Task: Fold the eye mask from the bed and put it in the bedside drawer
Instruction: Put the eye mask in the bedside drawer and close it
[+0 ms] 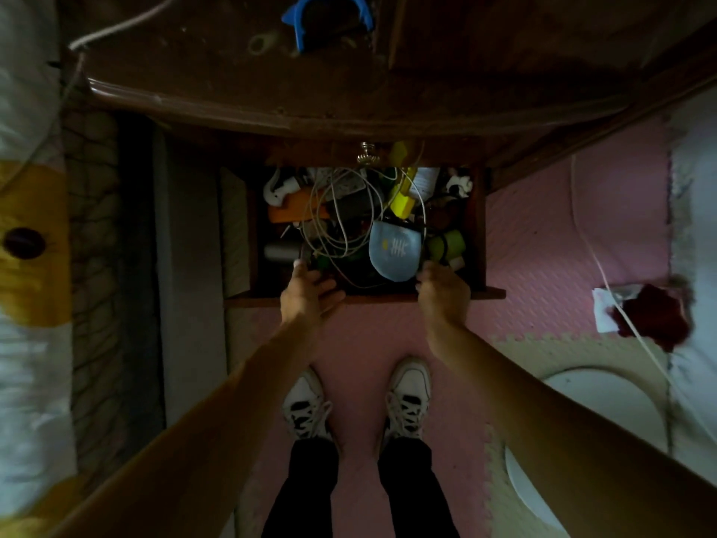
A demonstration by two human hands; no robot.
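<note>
The folded light-blue eye mask (394, 252), with a white eyelash print, lies inside the open bedside drawer (483, 234) on top of cables and clutter, right of centre. My left hand (310, 295) rests on the drawer's front edge, its fingers reaching just inside and apart. My right hand (442, 291) is at the front edge too, just below and right of the mask, fingers curled over the rim. Whether it touches the mask I cannot tell.
The drawer holds white cables (341, 211), a yellow item (403, 196), an orange item (295, 209) and green rolls (450, 242). The dark wooden nightstand top (271, 83) carries a blue object (326, 17). The bed (27, 227) is left. My shoes (357, 401) stand on pink mats.
</note>
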